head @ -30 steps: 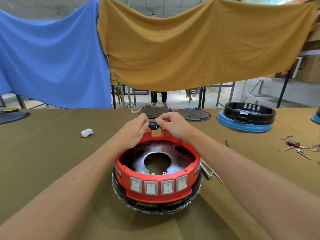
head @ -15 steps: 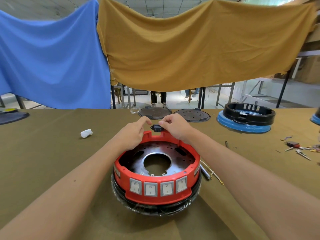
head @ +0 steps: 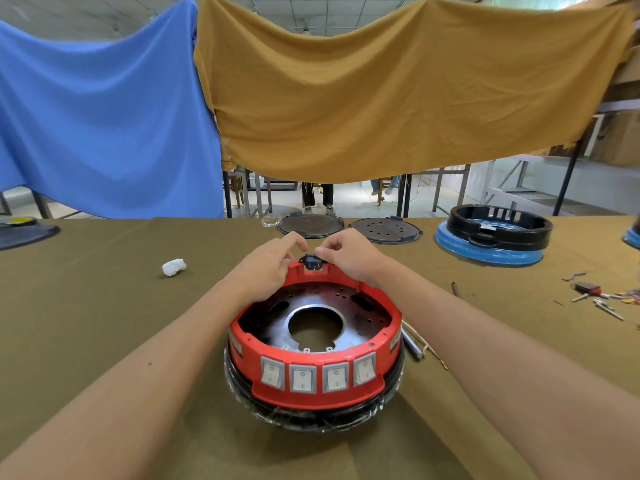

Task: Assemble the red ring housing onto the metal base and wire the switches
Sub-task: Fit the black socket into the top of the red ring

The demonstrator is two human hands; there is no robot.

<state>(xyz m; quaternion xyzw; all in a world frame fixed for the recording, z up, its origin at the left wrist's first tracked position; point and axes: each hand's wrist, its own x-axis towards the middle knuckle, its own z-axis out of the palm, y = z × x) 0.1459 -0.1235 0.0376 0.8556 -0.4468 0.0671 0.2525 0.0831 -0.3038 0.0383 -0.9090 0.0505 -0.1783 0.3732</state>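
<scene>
A worker's two hands meet at the far rim of the red ring housing, which sits on the metal base atop a plastic-wrapped black unit on the olive-covered table. Between them, a small black socket rests in the notch at the housing's far edge, its long axis running left to right. The left hand curls its fingertips against the socket's left end; the right hand pinches the right end between thumb and forefinger. Both hands lie equally close, so seating the part appears to turn on an even downward push into the notch. Four white rocker switches line the near wall, facing the camera.
</scene>
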